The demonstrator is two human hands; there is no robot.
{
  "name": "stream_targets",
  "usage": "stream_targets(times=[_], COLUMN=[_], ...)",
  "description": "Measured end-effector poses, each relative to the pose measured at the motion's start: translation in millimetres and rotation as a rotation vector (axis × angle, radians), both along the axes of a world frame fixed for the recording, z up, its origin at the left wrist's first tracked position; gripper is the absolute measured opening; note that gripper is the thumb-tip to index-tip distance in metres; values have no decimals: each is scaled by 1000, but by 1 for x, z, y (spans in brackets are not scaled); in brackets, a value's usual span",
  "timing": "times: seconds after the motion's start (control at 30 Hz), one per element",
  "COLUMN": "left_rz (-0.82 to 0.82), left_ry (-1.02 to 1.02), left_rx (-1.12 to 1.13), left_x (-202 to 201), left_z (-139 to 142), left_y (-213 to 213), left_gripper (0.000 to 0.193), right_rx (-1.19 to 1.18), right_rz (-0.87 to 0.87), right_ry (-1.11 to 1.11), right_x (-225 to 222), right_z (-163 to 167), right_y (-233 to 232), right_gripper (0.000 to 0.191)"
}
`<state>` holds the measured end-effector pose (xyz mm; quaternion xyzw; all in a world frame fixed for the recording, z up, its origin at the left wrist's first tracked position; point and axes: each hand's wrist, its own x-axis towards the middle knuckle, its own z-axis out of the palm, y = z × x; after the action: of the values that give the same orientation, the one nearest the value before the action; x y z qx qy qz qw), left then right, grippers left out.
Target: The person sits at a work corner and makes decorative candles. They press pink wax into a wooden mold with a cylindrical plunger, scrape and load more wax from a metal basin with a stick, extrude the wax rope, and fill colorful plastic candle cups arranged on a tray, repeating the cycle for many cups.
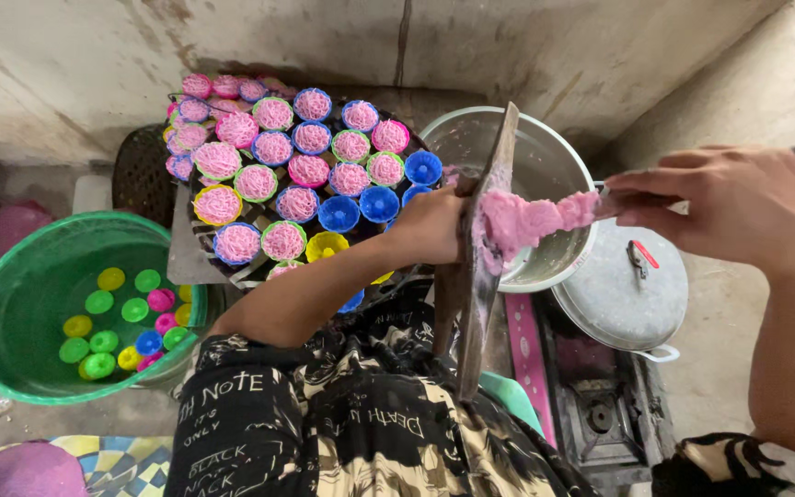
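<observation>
Your round silver metal pot (545, 166) sits under the upright dark wooden board (482, 267), which your left hand (430, 225) grips. Your right hand (724, 202), clamped on a utensil, presses the pink dough (524, 224) against it. Tilt the board and dough could drop outside the pot.

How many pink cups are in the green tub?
3 pink cups. One is near the right side of the tub, one is just below it, and one is lower, under a blue cup. The rim may hide more.
</observation>
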<state>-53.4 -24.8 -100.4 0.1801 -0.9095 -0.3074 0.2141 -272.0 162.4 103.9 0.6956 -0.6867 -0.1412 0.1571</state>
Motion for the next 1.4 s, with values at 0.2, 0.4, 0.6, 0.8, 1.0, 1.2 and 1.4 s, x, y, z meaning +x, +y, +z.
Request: stream_targets(times=[0.2,0.4,0.6,0.8,1.0,1.2,1.4], left_rz=[115,204,202,207,218,198,119], left_ry=[-23,-34,62,165,-23,72,295], left_rx=[40,72,18,-7,26,177,103], left_x=[-15,-16,-27,-28,-36,-21,-32], left_z=[-22,-49,-44,-24,-29,-55,-83], left_y=[-6,-37,-19,4,6,-48,-68], left_gripper=[35,30,29,33,32,35,29], right_rx=[-258,-477,-507,-147,-217,-509,-576], right_rz=[481,292,126,-35,248,144,103], right_ry=[578,241,100,44,231,104,-108], right_x=[78,66,26,35,80,39,-3], right_z=[-46,-20,-7,-6,-46,-18,-70], right_y=[-7,26,35,13,-7,35,23], right_gripper=[13,15,19,30,24,21,28])
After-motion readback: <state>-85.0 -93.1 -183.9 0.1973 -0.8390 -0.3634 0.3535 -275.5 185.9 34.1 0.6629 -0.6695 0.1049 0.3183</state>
